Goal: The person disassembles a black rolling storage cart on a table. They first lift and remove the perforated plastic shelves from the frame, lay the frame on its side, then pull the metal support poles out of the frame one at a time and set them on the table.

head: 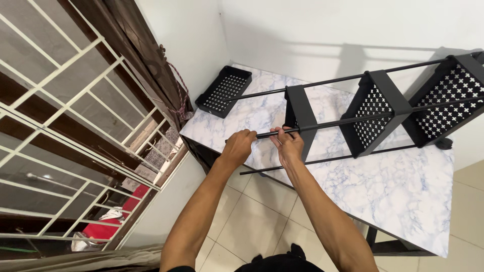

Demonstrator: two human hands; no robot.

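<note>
Both hands, left hand and right hand, grip the black rod.

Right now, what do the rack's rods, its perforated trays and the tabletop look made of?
Rods: thin, straight, matte black, likely painted or powder-coated metal.
Perforated trays: black sheet with punched cross-shaped holes and crisp folded edges, probably coated sheet metal, possibly plastic.
Tabletop: white with blue-grey veining, marble look; whether stone or printed laminate can't be told.
Both hands, left hand and right hand, grip one rod.

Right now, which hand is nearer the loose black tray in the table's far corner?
Left. The left hand grips the black rod on the side toward the loose tray; the right hand holds the same rod farther from it.
</note>
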